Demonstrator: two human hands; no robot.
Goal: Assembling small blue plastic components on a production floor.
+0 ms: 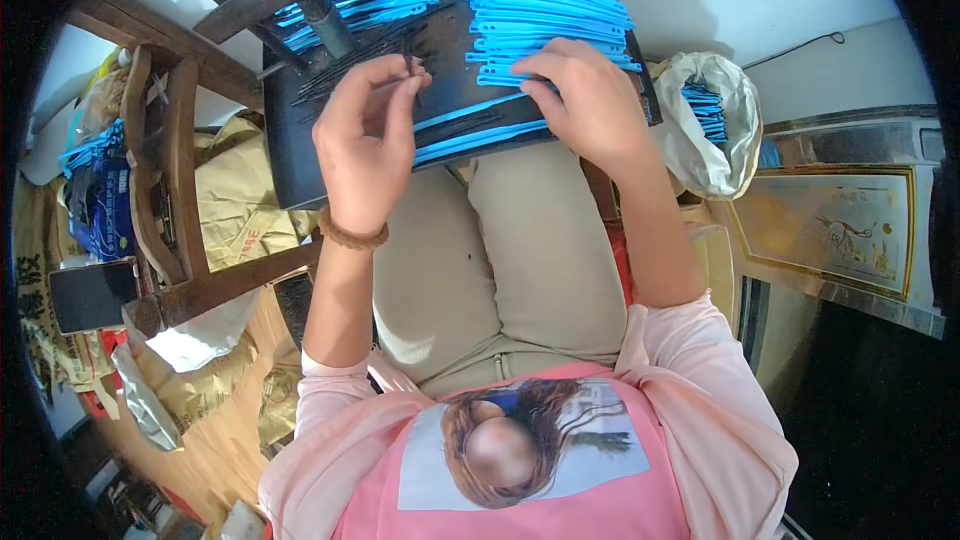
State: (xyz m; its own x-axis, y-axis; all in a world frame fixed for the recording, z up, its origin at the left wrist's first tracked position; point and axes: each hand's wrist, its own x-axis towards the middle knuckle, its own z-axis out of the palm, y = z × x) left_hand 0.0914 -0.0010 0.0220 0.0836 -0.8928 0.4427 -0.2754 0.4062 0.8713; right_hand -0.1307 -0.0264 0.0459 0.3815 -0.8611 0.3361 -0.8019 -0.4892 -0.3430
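On a black tray (292,165) over my lap lies a big pile of flat blue plastic strips (545,0) with holes at their ends. My left hand (368,135) is closed in a pinch at the edge of a heap of thin black strips (345,75). A small dark piece shows at its fingertips, seemingly one of them. My right hand (598,105) is at the pile's near edge, thumb and forefinger curled together at the end of a single blue strip (468,113). More blue strips (480,142) run along the tray's near edge.
A dark metal post (328,25) stands at the tray's far left, with blue strips (375,0) behind it. To the right is a white sack (745,130) with blue strips inside. A wooden frame (185,170) and gold bags (245,195) are at the left.
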